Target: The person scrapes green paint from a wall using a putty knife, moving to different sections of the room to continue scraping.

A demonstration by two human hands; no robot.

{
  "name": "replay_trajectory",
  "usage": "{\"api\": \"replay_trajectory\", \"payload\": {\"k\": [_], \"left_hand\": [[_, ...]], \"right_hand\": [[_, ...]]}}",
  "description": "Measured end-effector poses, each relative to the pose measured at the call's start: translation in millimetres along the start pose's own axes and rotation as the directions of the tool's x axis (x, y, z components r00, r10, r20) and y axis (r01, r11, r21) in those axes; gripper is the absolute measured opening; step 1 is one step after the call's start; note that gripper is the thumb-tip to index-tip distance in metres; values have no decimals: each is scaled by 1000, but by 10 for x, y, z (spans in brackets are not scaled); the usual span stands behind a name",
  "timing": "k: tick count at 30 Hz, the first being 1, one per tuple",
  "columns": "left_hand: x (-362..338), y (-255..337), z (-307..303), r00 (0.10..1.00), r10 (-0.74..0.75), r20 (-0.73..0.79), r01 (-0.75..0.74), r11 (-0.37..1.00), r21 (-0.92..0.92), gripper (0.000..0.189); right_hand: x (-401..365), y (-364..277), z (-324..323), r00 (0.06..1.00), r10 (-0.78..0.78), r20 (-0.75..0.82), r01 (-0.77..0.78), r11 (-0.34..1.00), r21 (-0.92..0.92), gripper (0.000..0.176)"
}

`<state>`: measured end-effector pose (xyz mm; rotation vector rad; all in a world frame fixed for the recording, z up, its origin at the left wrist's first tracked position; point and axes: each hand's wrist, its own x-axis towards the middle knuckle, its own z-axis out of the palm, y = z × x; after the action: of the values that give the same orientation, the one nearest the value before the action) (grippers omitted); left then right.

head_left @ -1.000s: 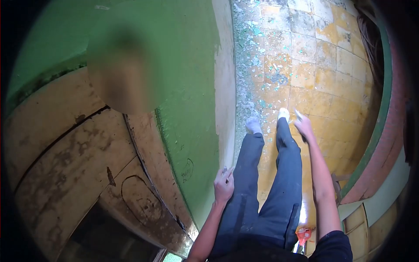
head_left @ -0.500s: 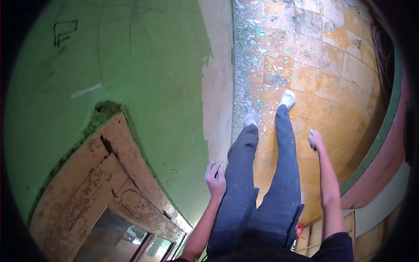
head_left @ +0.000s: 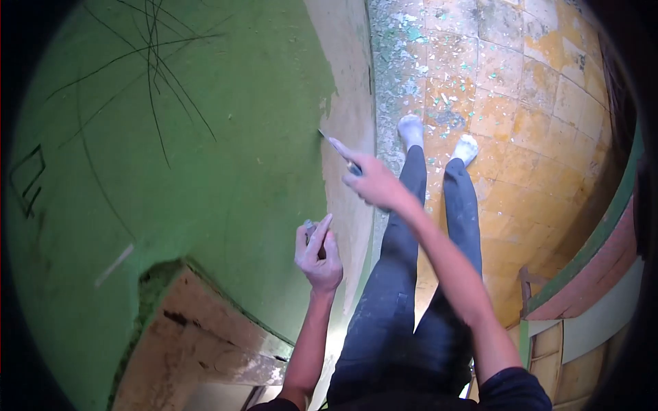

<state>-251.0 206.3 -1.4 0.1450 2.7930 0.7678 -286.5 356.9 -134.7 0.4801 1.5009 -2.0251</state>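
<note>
My right hand (head_left: 375,179) is closed around a slim scraper (head_left: 323,133), with the index finger stretched along it and a dark part of its handle between the fingers. The scraper's tip is right at the ragged edge where the green paint (head_left: 260,137) of the wall meets a bare pale strip (head_left: 351,130). Lower down, my left hand (head_left: 319,255) is in front of the green wall. Its dusty fingers are bent together around a small greyish piece whose kind I cannot tell.
Paint chips (head_left: 404,61) litter the tiled floor (head_left: 521,178) along the foot of the wall. A brown wooden frame (head_left: 199,335) juts in at lower left. A curved green and pink ledge (head_left: 589,267) borders the right side. My legs (head_left: 404,260) stand between wall and ledge.
My right hand has swung left from over the floor, bringing the scraper to the paint edge. My left hand has risen slightly. One foot has stepped forward, and the view has shifted along the wall.
</note>
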Motion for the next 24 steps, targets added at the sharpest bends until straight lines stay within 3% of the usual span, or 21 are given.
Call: {"api": "replay_trajectory", "payload": {"k": [2, 4, 6, 12, 13, 16, 19, 21, 24], "left_hand": [[59, -130, -88, 999, 25, -29, -25, 1000, 18, 30], [76, -213, -102, 998, 56, -3, -56, 998, 24, 31], [33, -245, -48, 1000, 27, 13, -28, 1000, 9, 32], [105, -258, -24, 994, 100, 39, -100, 995, 6, 35], [103, -261, -28, 994, 103, 40, -103, 995, -2, 35], [96, -306, -30, 992, 113, 57, -113, 994, -2, 36], [112, -290, 8, 993, 105, 55, -104, 994, -20, 37], [118, -303, -7, 987, 147, 70, -146, 989, -21, 38], [128, -331, 13, 984, 165, 69, -165, 986, -4, 38]], "right_hand": [[83, 129, 155, 990, -109, -86, 106, 994, -37, 78], [178, 62, 81, 987, -113, -110, 102, 990, -95, 80], [300, -22, -138, 998, -14, -66, 3, 987, -162, 80], [183, 322, 186, 894, -380, -238, 350, 923, -158, 76], [212, 260, 166, 898, -364, -247, 333, 930, -157, 78], [690, -240, -285, 975, -89, -202, 66, 991, -119, 80], [540, 14, -167, 978, -128, -164, 116, 990, -79, 81], [377, 134, 20, 909, -346, -235, 306, 933, -189, 81], [585, 15, -193, 947, -233, -224, 190, 962, -196, 82]]}}
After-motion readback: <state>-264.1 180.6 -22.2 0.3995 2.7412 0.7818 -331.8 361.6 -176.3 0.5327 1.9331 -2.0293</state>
